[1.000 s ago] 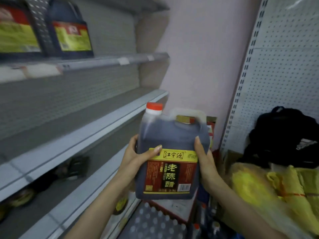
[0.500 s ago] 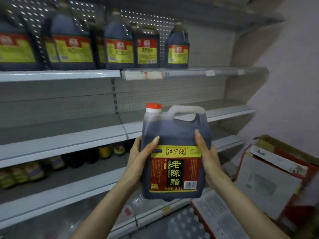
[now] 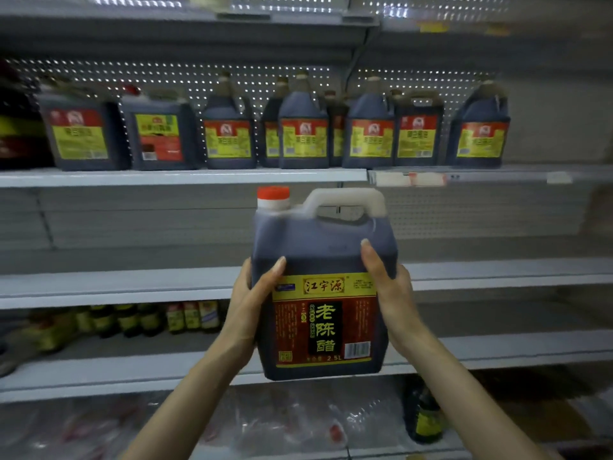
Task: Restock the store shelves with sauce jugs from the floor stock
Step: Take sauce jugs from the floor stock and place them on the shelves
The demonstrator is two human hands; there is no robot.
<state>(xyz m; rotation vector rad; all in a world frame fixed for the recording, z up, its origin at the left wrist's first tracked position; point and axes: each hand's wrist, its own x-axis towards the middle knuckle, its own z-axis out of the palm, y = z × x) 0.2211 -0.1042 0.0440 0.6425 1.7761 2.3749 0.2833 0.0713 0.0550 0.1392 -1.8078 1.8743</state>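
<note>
Left hand [image 3: 248, 307], right hand [image 3: 394, 293] gripping jug [image 3: 318, 247], jug row [image 3: 303, 134] above, bottles [image 3: 192, 315] below

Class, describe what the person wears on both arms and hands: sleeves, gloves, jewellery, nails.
The left hand and right hand have no gloves, and no rings show. Both forearms are bare to the frame's edge: no sleeves, watch or bracelet. The thumbnails are longish and look unpainted.

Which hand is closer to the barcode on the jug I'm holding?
Right. The right hand grips the jug at the edge just beside the barcode; the left hand grips the opposite edge, across the label.
</note>
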